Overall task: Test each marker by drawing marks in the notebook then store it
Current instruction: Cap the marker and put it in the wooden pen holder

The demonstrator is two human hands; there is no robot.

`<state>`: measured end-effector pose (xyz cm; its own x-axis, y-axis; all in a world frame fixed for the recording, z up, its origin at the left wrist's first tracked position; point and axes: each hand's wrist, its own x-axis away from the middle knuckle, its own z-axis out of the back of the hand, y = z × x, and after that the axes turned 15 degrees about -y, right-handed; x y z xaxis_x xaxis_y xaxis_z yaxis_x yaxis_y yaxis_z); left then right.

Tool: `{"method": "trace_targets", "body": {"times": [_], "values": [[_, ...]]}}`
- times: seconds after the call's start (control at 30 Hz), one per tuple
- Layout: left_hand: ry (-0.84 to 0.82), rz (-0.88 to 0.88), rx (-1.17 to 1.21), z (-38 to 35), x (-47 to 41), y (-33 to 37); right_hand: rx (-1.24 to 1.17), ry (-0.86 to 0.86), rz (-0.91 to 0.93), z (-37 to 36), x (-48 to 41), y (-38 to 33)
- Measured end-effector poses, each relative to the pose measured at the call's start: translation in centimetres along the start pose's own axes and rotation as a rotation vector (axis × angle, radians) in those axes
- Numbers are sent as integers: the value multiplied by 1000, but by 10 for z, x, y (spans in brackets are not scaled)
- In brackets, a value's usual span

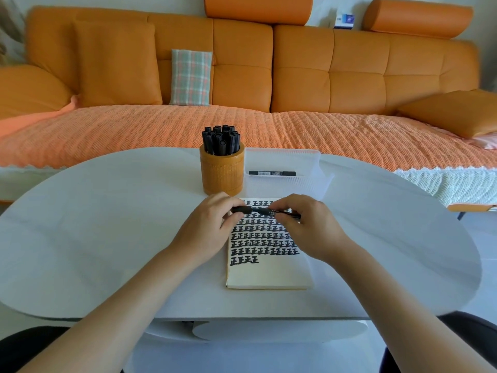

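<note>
Holding a slim black marker level just above the top rows of a cream-paged notebook, with the left hand pinched round the cap end and the right hand curled round the barrel. Hard to tell whether cap and barrel are fully joined, with the seam partly behind fingertips.

Open flat near the front middle of a white oval counter, that notebook, with rows of thick black marks over the upper part of the page and bare paper below.

Just behind the notebook, to the left, an orange-brown cylindrical holder packed with upright capped black markers. Beside the holder on its right, a translucent white plastic tray with a single black marker lying lengthwise inside.

Beyond the counter, across the whole width of the room, a long orange leather sofa with its seat under a woven orange throw. Against the backrest, a small plaid cushion in green, white and orange, upright; to either end, larger plain orange cushions. On top of the backrest, two orange cylindrical bolsters, and between them a small blue-and-white box against the pale wall.
</note>
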<state>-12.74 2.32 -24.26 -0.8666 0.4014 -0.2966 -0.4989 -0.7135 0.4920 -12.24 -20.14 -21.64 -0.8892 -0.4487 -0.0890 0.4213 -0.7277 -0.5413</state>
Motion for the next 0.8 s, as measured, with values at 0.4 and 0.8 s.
{"method": "trace_targets", "body": {"times": [0.4, 0.8], "values": [[-140, -86, 42, 10, -2, 5, 311, 90, 271, -6, 2, -2], [-69, -275, -20, 32, -17, 10, -179, -91, 81, -1, -7, -15]]}}
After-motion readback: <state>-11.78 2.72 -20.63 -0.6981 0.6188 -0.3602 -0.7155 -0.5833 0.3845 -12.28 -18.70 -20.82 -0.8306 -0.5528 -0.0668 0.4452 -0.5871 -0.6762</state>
